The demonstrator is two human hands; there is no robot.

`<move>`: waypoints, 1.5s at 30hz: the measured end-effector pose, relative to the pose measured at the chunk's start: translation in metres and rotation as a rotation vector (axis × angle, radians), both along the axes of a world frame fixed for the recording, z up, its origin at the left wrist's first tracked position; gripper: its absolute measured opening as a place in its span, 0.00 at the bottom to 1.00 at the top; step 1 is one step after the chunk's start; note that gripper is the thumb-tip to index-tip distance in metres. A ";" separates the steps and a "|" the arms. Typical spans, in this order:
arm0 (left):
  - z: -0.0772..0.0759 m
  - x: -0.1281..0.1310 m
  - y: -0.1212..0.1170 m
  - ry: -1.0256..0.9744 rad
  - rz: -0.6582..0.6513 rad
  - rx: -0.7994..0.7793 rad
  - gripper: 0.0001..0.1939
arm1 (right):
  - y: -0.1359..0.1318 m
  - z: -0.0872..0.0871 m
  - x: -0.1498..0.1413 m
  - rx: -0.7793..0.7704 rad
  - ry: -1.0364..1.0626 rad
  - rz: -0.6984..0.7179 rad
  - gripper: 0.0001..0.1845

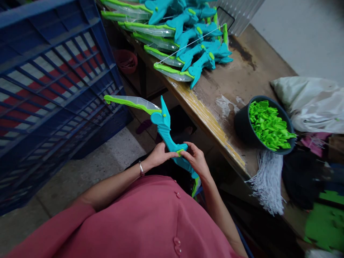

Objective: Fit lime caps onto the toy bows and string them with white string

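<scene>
A toy bow [167, 129] with a turquoise body and clear-and-lime limbs is held in front of my lap, tilted across the view. My left hand [159, 155] grips its middle from the left, thumb pressed on a small lime-green piece [180, 152] in the body. On the other side my right hand [196, 157] closes round the same bow, its thumb also at that green piece. One limb points up to the left. The lower limb is partly hidden behind my right wrist. No string shows on this bow.
Several similar bows [185, 30] lie stacked on the wooden table [215, 93]. A dark bucket [242, 123] of lime-green parts stands near a bundle of white strings [268, 182] at the table's edge. A large blue crate [53, 89] rises on the left; a white bag [314, 107] lies at right.
</scene>
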State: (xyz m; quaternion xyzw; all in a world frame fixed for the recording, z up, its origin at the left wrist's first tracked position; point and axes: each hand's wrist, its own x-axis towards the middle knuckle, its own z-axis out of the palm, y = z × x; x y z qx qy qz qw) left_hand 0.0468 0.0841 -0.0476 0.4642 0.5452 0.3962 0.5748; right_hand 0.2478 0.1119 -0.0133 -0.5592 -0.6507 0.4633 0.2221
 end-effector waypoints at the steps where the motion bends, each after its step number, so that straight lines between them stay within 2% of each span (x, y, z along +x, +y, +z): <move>1: -0.001 0.000 0.000 0.011 0.012 0.012 0.15 | 0.000 0.000 0.000 0.002 0.002 -0.007 0.27; 5: 0.000 0.003 -0.001 0.063 0.050 0.042 0.18 | -0.001 -0.005 -0.001 -0.008 0.036 -0.019 0.27; 9: 0.006 0.005 -0.003 0.095 0.049 0.081 0.13 | 0.002 -0.010 0.000 -0.038 0.072 0.006 0.25; 17: -0.001 0.014 -0.010 0.174 0.153 0.113 0.16 | 0.002 0.005 -0.003 0.074 -0.082 0.033 0.21; 21: -0.003 0.016 -0.008 0.159 0.168 0.128 0.16 | 0.000 0.005 -0.004 0.103 -0.088 0.013 0.21; 26: -0.002 0.000 -0.004 -0.023 0.077 0.068 0.18 | -0.012 0.009 -0.012 0.161 -0.069 -0.046 0.21; 28: -0.001 -0.006 -0.009 -0.222 -0.001 0.015 0.20 | -0.022 0.015 -0.015 0.225 -0.096 -0.067 0.18; 31: 0.004 -0.008 -0.019 -0.593 -0.044 -0.084 0.26 | -0.041 0.024 -0.023 0.484 -0.226 -0.059 0.13; 33: 0.010 -0.006 -0.023 -0.762 -0.031 -0.180 0.32 | -0.053 0.029 -0.030 0.654 -0.301 0.011 0.11; 34: 0.012 -0.004 -0.023 -0.810 -0.020 -0.232 0.33 | -0.058 0.032 -0.033 0.684 -0.294 0.074 0.10; 35: 0.014 -0.002 -0.022 -0.833 -0.006 -0.284 0.34 | -0.062 0.035 -0.034 0.669 -0.247 0.171 0.10; 37: 0.016 0.002 -0.018 -0.823 0.053 -0.377 0.31 | -0.067 0.042 -0.030 0.532 -0.042 0.404 0.10; 38: 0.015 0.003 -0.016 -0.799 0.093 -0.410 0.28 | -0.068 0.045 -0.023 0.444 0.073 0.476 0.10; 39: 0.013 0.003 -0.013 -0.771 0.129 -0.436 0.25 | -0.067 0.048 -0.013 0.370 0.159 0.470 0.10; 40: 0.011 0.002 -0.011 -0.746 0.157 -0.454 0.22 | -0.066 0.050 0.002 0.326 0.201 0.348 0.10; 41: 0.008 0.001 -0.010 -0.725 0.176 -0.465 0.21 | -0.064 0.050 0.019 0.314 0.197 0.124 0.11; 43: 0.002 -0.001 -0.010 -0.697 0.194 -0.466 0.21 | -0.062 0.044 0.059 0.347 0.108 -0.461 0.14; 44: 0.000 -0.002 -0.010 -0.682 0.197 -0.456 0.22 | -0.062 0.038 0.080 0.372 0.075 -0.678 0.16; 45: -0.002 -0.002 -0.011 -0.663 0.195 -0.440 0.23 | -0.063 0.031 0.100 0.389 0.058 -0.827 0.18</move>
